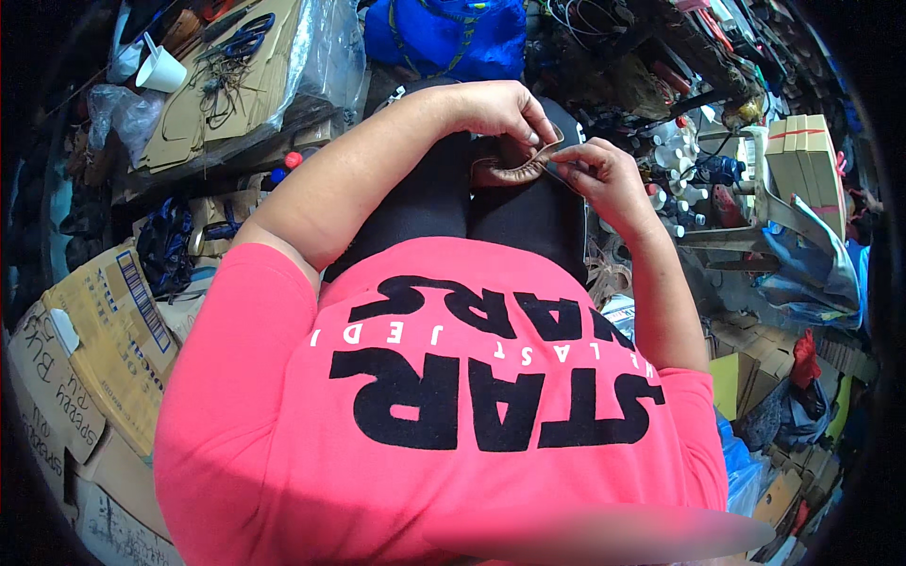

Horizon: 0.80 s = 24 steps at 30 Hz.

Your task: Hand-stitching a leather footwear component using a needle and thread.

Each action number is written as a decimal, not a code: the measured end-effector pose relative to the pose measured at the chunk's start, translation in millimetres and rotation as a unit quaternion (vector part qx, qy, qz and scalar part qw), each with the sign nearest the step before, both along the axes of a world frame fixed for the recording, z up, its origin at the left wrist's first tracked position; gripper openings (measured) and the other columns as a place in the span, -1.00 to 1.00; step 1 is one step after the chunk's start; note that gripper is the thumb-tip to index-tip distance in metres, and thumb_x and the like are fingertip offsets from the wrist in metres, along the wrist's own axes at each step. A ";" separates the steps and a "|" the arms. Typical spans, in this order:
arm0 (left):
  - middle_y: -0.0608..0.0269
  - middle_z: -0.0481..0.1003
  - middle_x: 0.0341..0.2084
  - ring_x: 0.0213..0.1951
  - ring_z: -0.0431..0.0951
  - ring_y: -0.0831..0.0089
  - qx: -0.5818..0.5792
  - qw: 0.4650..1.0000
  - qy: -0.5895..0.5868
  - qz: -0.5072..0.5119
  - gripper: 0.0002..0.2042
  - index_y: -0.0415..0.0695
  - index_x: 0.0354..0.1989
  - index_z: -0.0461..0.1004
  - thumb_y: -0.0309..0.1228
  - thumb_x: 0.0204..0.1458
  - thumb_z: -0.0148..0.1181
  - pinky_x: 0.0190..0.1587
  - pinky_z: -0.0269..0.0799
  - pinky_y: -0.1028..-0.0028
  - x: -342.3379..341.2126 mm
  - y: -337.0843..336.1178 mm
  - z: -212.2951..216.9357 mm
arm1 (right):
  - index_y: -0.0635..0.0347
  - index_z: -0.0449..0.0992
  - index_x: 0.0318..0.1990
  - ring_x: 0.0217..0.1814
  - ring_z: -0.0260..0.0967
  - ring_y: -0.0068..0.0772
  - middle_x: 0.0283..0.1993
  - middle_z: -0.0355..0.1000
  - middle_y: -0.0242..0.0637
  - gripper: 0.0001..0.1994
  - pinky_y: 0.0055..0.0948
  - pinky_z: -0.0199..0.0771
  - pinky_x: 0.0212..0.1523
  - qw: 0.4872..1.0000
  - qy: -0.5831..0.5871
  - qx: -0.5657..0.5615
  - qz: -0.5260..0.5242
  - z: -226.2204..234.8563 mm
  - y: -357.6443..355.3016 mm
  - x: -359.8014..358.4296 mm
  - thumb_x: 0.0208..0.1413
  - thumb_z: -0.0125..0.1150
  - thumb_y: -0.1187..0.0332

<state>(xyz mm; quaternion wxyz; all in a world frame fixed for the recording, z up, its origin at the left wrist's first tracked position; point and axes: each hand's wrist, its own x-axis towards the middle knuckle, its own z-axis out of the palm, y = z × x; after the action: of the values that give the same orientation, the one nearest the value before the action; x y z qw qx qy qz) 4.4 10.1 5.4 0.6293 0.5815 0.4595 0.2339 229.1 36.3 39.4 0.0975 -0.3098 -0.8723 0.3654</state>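
Left hand [495,111] gripping brown leather piece [514,168], right hand [604,174] pinching its edge

A cluttered craft workshop: cardboard sheets [222,85], scissors [247,38], small glue bottles [681,174], and stacked boxes [104,349] crowd around.

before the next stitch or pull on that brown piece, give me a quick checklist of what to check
1. Left hand has a grip on the brown leather piece: ok, fingers pinch its upper edge.
2. Right hand is at the piece's right end: ok, fingertips pinched there.
3. Needle or thread in the right fingers: cannot tell, too small to see.
4. Piece is supported: ok, it rests on the lap over the black trousers.
5. Seam edge visible to the worker: ok, the fringed lower edge faces the camera.
6. Small bottles beside the right hand stay out of the way: ok, apart from the wrist.
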 end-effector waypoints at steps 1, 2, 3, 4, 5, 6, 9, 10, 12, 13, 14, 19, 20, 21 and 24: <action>0.26 0.56 -0.29 -0.29 0.51 0.58 0.011 1.000 0.007 0.001 -0.74 -0.24 -0.14 0.54 -0.55 -0.06 0.17 -0.12 0.41 0.55 1.7 0.5 2.0 | 0.08 0.60 -0.23 -0.41 0.34 -0.37 -0.45 0.33 -0.27 -0.80 -0.45 0.35 -0.34 1.000 -0.002 -0.023 -0.015 -1.9 2.1 0.2 -0.09 0.27 0.46; 0.26 0.56 -0.29 -0.29 0.51 0.58 0.011 1.000 0.006 0.000 -0.74 -0.24 -0.14 0.54 -0.55 -0.06 0.17 -0.12 0.41 0.55 3.2 0.7 3.9 | 0.08 0.60 -0.23 -0.41 0.34 -0.37 -0.45 0.33 -0.27 -0.80 -0.45 0.35 -0.34 1.000 -0.003 -0.023 -0.015 -3.4 3.2 -0.2 -0.09 0.27 0.46; 0.27 0.56 -0.31 -0.30 0.51 0.58 0.022 1.000 0.015 0.000 -0.76 -0.25 -0.16 0.54 -0.54 -0.05 0.17 -0.13 0.41 0.55 4.7 0.9 5.7 | 0.08 0.59 -0.23 -0.43 0.28 -0.49 -0.46 0.30 -0.34 -0.80 -0.50 0.30 -0.38 1.000 0.005 -0.008 0.007 -4.6 4.1 -0.6 -0.06 0.26 0.48; 0.28 0.56 -0.34 -0.31 0.50 0.59 0.033 0.999 0.024 0.002 -0.77 -0.25 -0.17 0.55 -0.52 -0.04 0.18 -0.13 0.41 0.54 4.6 0.2 6.6 | 0.08 0.59 -0.22 -0.45 0.21 -0.61 -0.47 0.26 -0.41 -0.81 -0.55 0.25 -0.43 0.999 0.014 0.007 0.031 -5.4 4.5 -1.7 -0.04 0.26 0.50; 0.28 0.56 -0.34 -0.31 0.50 0.59 0.032 0.999 0.024 0.003 -0.77 -0.25 -0.17 0.55 -0.52 -0.04 0.18 -0.13 0.41 0.54 3.8 0.2 5.8 | 0.08 0.59 -0.22 -0.45 0.21 -0.61 -0.47 0.26 -0.41 -0.81 -0.55 0.25 -0.43 0.999 0.014 0.007 0.032 -4.2 5.1 -2.5 -0.04 0.26 0.50; 0.28 0.56 -0.33 -0.31 0.50 0.59 0.037 0.999 0.021 -0.006 -0.76 -0.25 -0.16 0.53 -0.51 -0.04 0.18 -0.13 0.41 0.54 2.8 0.3 4.7 | 0.09 0.59 -0.21 -0.42 0.22 -0.61 -0.46 0.27 -0.42 -0.81 -0.56 0.25 -0.38 0.999 0.004 -0.015 0.029 -1.7 6.1 -3.2 -0.03 0.25 0.49; 0.28 0.55 -0.31 -0.29 0.50 0.58 0.056 0.998 0.007 -0.031 -0.73 -0.25 -0.11 0.50 -0.52 -0.04 0.19 -0.12 0.41 0.54 -1.4 1.6 -2.7 | 0.12 0.59 -0.19 -0.33 0.24 -0.61 -0.42 0.30 -0.44 -0.81 -0.58 0.26 -0.27 0.995 0.012 -0.097 0.026 -10.3 15.6 2.0 0.00 0.23 0.49; 0.28 0.55 -0.29 -0.27 0.50 0.58 0.069 0.996 -0.005 -0.048 -0.70 -0.24 -0.08 0.48 -0.53 -0.05 0.20 -0.11 0.41 0.54 -2.2 1.5 -3.5 | 0.15 0.59 -0.18 -0.27 0.26 -0.61 -0.39 0.31 -0.45 -0.81 -0.59 0.26 -0.20 0.987 0.030 -0.158 0.025 -16.4 19.5 5.0 0.01 0.21 0.49; 0.27 0.55 -0.28 -0.26 0.50 0.58 0.073 0.996 0.001 -0.051 -0.69 -0.23 -0.08 0.48 -0.55 -0.06 0.20 -0.10 0.41 0.54 -1.9 2.6 -4.6 | 0.17 0.58 -0.17 -0.21 0.26 -0.62 -0.36 0.32 -0.46 -0.81 -0.60 0.24 -0.15 0.972 0.051 -0.229 0.016 -25.8 23.9 9.2 0.03 0.20 0.49; 0.27 0.54 -0.27 -0.25 0.49 0.58 0.077 0.995 0.008 -0.056 -0.68 -0.23 -0.07 0.48 -0.56 -0.07 0.21 -0.09 0.41 0.54 -1.6 3.3 -4.7 | 0.19 0.58 -0.17 -0.15 0.26 -0.62 -0.33 0.33 -0.48 -0.81 -0.61 0.22 -0.09 0.951 0.071 -0.300 0.005 -28.7 25.3 10.6 0.04 0.19 0.48; 0.27 0.54 -0.27 -0.25 0.49 0.58 0.078 0.995 0.007 -0.055 -0.68 -0.23 -0.07 0.48 -0.56 -0.07 0.21 -0.09 0.41 0.54 -1.8 3.2 -4.9 | 0.19 0.58 -0.17 -0.15 0.26 -0.62 -0.33 0.33 -0.48 -0.81 -0.61 0.22 -0.09 0.952 0.070 -0.299 0.006 -30.3 26.3 11.4 0.04 0.19 0.48; 0.27 0.55 -0.27 -0.23 0.50 0.58 0.085 0.996 -0.012 -0.039 -0.68 -0.22 -0.09 0.48 -0.58 -0.09 0.21 -0.09 0.42 0.52 -2.7 1.4 -8.0 | 0.20 0.57 -0.17 -0.12 0.26 -0.61 -0.26 0.34 -0.48 -0.81 -0.60 0.22 -0.06 0.948 0.070 -0.310 0.013 -40.3 31.0 14.8 0.04 0.21 0.45; 0.27 0.55 -0.27 -0.23 0.50 0.58 0.086 0.995 -0.013 -0.037 -0.68 -0.22 -0.09 0.48 -0.58 -0.09 0.21 -0.09 0.42 0.52 -3.4 2.0 -10.3 | 0.21 0.57 -0.17 -0.11 0.28 -0.61 -0.26 0.34 -0.48 -0.82 -0.59 0.22 -0.04 0.955 0.061 -0.290 0.016 -39.9 30.7 14.3 0.04 0.20 0.45; 0.27 0.55 -0.28 -0.24 0.50 0.57 0.089 0.995 -0.015 -0.036 -0.68 -0.22 -0.08 0.49 -0.58 -0.09 0.22 -0.09 0.42 0.52 -3.9 3.0 -11.9 | 0.21 0.57 -0.17 -0.11 0.28 -0.61 -0.26 0.34 -0.48 -0.82 -0.59 0.22 -0.04 0.956 0.059 -0.288 0.017 -40.3 28.7 12.2 0.04 0.20 0.45; 0.25 0.55 -0.28 -0.23 0.51 0.54 0.088 0.995 -0.007 -0.039 -0.67 -0.22 -0.09 0.49 -0.57 -0.11 0.23 -0.09 0.41 0.50 -2.6 3.9 -8.3 | 0.18 0.59 -0.23 -0.21 0.32 -0.57 -0.30 0.41 -0.39 -0.84 -0.59 0.30 -0.16 0.964 0.100 -0.245 -0.034 -48.0 17.0 6.3 -0.02 0.25 0.48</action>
<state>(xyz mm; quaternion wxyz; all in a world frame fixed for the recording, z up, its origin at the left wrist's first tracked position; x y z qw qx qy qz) 1.9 14.0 -2.9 0.5877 0.6503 0.4095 0.2529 235.4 53.3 -8.7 0.1175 -0.3157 -0.7312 0.5932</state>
